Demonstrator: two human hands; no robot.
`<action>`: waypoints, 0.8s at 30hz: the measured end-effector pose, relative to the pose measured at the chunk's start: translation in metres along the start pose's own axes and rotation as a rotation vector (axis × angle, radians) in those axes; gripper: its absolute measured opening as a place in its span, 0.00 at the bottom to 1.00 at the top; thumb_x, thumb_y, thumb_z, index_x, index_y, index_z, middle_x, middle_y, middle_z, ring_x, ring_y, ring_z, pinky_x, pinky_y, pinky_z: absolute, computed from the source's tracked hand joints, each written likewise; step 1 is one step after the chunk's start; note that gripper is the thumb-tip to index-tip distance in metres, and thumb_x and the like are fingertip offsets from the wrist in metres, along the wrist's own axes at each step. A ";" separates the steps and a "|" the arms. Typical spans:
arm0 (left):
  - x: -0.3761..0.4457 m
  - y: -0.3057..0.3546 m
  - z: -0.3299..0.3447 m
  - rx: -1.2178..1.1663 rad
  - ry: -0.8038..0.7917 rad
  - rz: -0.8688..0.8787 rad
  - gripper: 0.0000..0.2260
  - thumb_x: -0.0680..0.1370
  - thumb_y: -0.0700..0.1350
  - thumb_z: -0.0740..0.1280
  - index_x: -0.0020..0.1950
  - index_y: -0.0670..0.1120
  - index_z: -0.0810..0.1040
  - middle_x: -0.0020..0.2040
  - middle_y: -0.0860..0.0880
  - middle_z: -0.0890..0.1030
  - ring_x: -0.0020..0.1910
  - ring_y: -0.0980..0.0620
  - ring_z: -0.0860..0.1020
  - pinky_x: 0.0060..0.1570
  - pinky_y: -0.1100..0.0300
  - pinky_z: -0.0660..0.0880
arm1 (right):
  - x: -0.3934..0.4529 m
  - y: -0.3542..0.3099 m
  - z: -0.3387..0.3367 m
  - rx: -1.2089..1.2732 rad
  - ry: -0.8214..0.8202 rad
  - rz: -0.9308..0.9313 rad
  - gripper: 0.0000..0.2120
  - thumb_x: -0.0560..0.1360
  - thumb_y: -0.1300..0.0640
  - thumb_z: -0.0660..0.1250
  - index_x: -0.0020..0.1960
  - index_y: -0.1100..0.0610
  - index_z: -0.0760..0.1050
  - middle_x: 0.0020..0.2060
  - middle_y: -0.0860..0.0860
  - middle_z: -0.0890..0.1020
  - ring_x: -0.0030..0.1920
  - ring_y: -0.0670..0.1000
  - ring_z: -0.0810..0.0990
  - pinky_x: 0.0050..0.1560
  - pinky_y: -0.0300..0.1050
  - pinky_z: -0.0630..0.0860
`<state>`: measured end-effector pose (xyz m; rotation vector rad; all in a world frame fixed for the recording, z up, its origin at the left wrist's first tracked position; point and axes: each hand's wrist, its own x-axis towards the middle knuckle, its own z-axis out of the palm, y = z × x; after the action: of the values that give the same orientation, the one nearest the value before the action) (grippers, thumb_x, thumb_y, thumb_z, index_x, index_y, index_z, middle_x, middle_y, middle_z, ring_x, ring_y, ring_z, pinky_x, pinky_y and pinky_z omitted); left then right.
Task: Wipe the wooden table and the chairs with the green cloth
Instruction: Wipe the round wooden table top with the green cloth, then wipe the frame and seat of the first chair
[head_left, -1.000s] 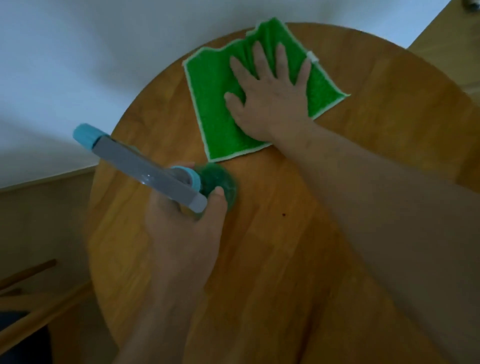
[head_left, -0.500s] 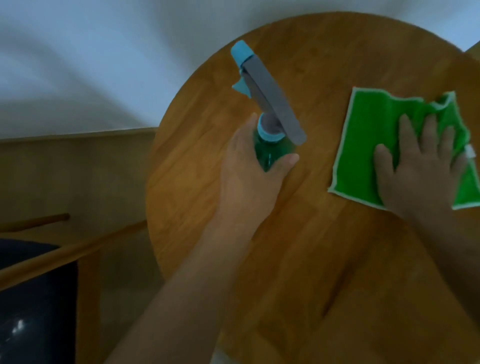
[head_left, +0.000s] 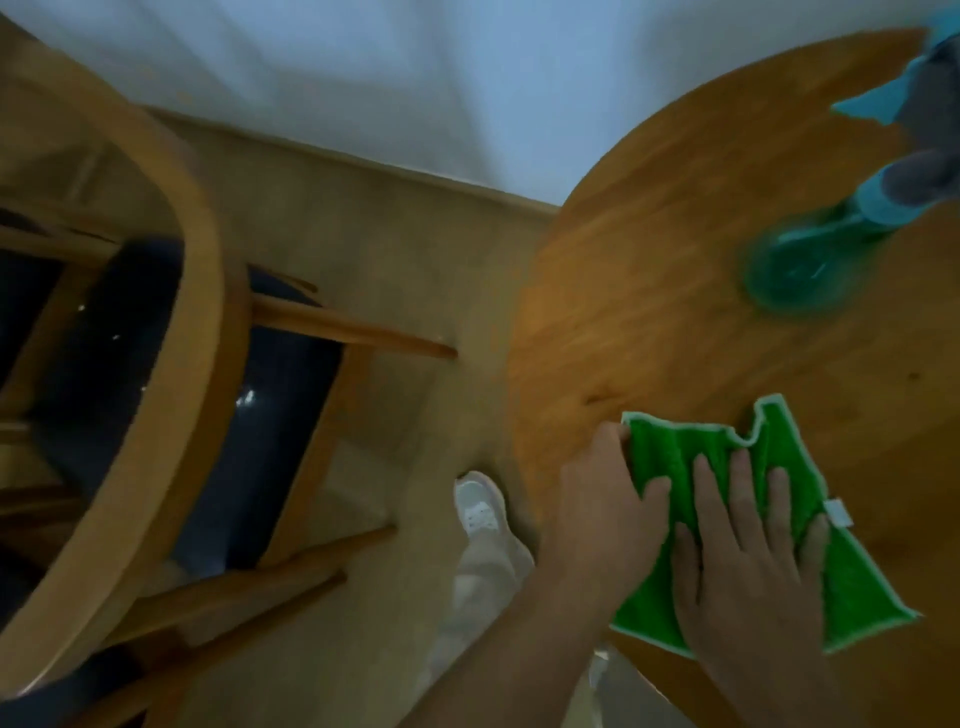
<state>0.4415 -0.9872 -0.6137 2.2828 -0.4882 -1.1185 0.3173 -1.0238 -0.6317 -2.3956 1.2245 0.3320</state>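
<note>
Both hands rest on the green cloth (head_left: 727, 525) at the table's (head_left: 675, 270) 7 o'clock edge: right hand (head_left: 748, 561) spread flat, left hand (head_left: 605, 499) gripping its corner, the nearer to the chair (head_left: 156, 364) at 9 o'clock.

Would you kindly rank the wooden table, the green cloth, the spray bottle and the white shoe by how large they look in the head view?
1. wooden table, largest though cut off by the frame.
2. green cloth, partly covered by both hands.
3. spray bottle, blurred and cropped at the edge.
4. white shoe, smallest, though it lies farther from the camera.
</note>
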 end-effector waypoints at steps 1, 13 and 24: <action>-0.002 -0.007 -0.005 -0.067 0.017 -0.057 0.14 0.75 0.52 0.67 0.59 0.60 0.67 0.41 0.59 0.76 0.39 0.61 0.76 0.33 0.66 0.71 | 0.003 -0.006 -0.005 0.010 -0.029 -0.070 0.29 0.80 0.45 0.46 0.72 0.60 0.69 0.70 0.60 0.68 0.68 0.70 0.68 0.64 0.74 0.60; -0.029 -0.089 -0.129 -0.817 0.197 -0.112 0.10 0.69 0.44 0.67 0.49 0.48 0.78 0.47 0.42 0.81 0.48 0.40 0.80 0.45 0.44 0.80 | 0.015 -0.171 -0.033 0.849 -0.150 -0.370 0.36 0.77 0.68 0.61 0.75 0.39 0.57 0.59 0.20 0.70 0.57 0.26 0.71 0.53 0.30 0.74; -0.161 -0.203 -0.268 -1.454 0.378 -0.046 0.18 0.65 0.48 0.77 0.52 0.43 0.83 0.50 0.40 0.81 0.50 0.42 0.80 0.49 0.51 0.78 | -0.044 -0.333 -0.026 0.804 -1.087 -0.717 0.27 0.76 0.51 0.57 0.69 0.25 0.59 0.66 0.26 0.68 0.69 0.31 0.63 0.71 0.48 0.64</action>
<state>0.5787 -0.6580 -0.5051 1.1110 0.4463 -0.6119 0.5628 -0.8318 -0.5041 -1.3885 -0.0523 0.6198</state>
